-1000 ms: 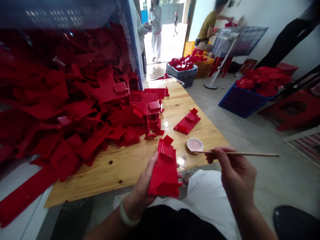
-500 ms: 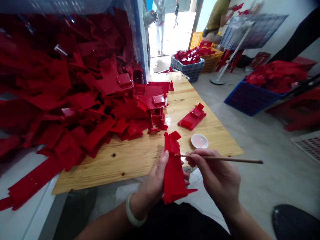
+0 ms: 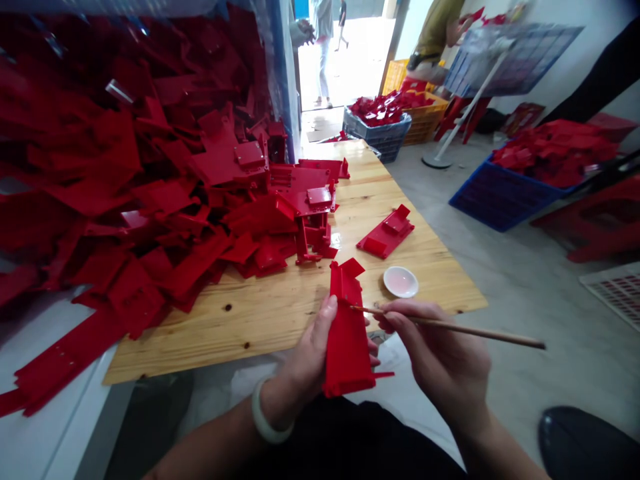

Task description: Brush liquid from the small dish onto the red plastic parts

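Your left hand (image 3: 310,353) is curled around a red plastic part (image 3: 347,353), thumb up its near side and fingers behind it, firmly gripped. The part stands nearly upright just in front of the wooden table (image 3: 260,340), and this grip seems to leave its far end free and turned toward your other hand. Your right hand (image 3: 440,353) is almost closed, pinching a thin wooden stick (image 3: 450,327) like a pen, steady near the part. Its tip is at the part's upper section, right by your left thumb; can't tell if it's touching. On the table, a small white dish (image 3: 401,282) sits just right of the held part, within easy reach of the stick, something pale inside. Another red part (image 3: 387,232) lies beyond the dish. A big heap of red parts (image 3: 150,220) covers the table's left side, close to your left hand. A blue crate (image 3: 505,193) full of red parts sits on the floor right of the table.
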A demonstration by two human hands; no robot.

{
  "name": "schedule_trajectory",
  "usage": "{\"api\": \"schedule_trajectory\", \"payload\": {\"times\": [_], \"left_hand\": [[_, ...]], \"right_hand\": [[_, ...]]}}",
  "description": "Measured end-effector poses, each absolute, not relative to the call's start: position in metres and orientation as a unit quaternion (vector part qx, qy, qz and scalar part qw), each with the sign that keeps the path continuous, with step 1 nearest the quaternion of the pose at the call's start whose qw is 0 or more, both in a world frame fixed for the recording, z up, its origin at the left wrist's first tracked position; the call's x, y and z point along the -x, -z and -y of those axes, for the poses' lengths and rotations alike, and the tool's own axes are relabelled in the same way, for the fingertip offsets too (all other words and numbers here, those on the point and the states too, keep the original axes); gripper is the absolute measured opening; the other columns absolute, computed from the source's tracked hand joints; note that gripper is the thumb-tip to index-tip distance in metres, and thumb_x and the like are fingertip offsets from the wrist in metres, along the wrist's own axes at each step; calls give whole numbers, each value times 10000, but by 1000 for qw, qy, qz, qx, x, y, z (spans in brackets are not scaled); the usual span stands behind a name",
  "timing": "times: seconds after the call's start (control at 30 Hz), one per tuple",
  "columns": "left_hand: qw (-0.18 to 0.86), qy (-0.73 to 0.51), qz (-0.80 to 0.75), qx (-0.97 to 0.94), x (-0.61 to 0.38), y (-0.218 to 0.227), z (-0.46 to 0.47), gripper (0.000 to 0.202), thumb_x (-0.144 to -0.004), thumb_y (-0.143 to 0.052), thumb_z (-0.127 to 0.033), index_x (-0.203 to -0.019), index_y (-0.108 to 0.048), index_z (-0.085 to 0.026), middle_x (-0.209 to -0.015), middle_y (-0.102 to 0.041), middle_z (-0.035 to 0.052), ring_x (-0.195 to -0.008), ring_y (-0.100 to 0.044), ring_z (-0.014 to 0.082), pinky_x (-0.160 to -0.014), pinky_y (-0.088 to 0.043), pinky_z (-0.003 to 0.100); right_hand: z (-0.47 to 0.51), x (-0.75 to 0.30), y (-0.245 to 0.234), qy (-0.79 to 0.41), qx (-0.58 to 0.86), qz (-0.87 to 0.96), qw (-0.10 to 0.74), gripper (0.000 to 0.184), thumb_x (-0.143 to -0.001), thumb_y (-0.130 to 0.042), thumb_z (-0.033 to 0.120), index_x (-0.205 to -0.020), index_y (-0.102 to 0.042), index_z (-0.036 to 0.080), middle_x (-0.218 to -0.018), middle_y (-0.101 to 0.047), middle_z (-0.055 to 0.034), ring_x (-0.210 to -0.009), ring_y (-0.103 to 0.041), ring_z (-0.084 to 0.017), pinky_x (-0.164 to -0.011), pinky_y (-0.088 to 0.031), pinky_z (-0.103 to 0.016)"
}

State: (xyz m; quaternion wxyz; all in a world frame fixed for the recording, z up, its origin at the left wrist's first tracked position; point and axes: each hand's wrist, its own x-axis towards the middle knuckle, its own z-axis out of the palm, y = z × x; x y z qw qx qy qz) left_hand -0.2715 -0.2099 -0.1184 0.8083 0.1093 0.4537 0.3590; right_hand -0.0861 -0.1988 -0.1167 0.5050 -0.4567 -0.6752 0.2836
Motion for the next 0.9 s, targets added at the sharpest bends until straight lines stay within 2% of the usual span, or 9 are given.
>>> {"api": "schedule_trajectory", "payload": {"times": [0.13, 0.27, 0.5, 0.7, 0.9], "left_hand": [[808, -350, -461, -108, 272, 116, 208, 761, -1080, -469, -747, -1326, -711, -68, -964, -839, 200, -917, -844, 360, -846, -669, 439], [826, -326, -449, -100, 276, 117, 207, 796, -1128, -305, -688, -1289, -728, -34, -986, -835, 246, -877, -845, 352, -799, -667, 423], [844, -308, -426, -102, 280, 119, 207, 802, -1119, -311, -696, -1318, -727, -40, -991, -832, 242, -838, -832, 344, -840, -660, 453], [841, -311, -433, -96, 279, 115, 207, 837, -1129, -239, -691, -1237, -755, -41, -974, -829, 234, -816, -825, 298, -799, -642, 367], [850, -322, -410, -83, 279, 113, 207, 824, -1131, -239, -683, -1179, -779, -61, -986, -829, 231, -806, -815, 298, -823, -639, 377]], "right_hand": [[199, 85, 117, -300, 444, 680, 501, 148, -1063, -725, 166, -1140, -784, 277, -1001, -829, -12, -816, -815, -184, -774, -670, -302], [198, 82, 115, -320, 460, 633, 534, 146, -1070, -720, 175, -1126, -801, 282, -964, -824, -3, -785, -800, -163, -712, -657, -258], [186, 83, 115, -351, 456, 620, 534, 116, -1096, -687, 268, -1080, -802, 256, -958, -831, -32, -777, -787, -192, -705, -662, -314], [188, 84, 122, -372, 457, 602, 539, 104, -1087, -707, 241, -1083, -795, 296, -951, -829, 16, -771, -788, -157, -693, -655, -263], [192, 88, 123, -372, 460, 575, 566, 87, -1063, -746, 222, -1053, -805, 285, -861, -810, 41, -673, -759, -124, -651, -640, -224]]}}
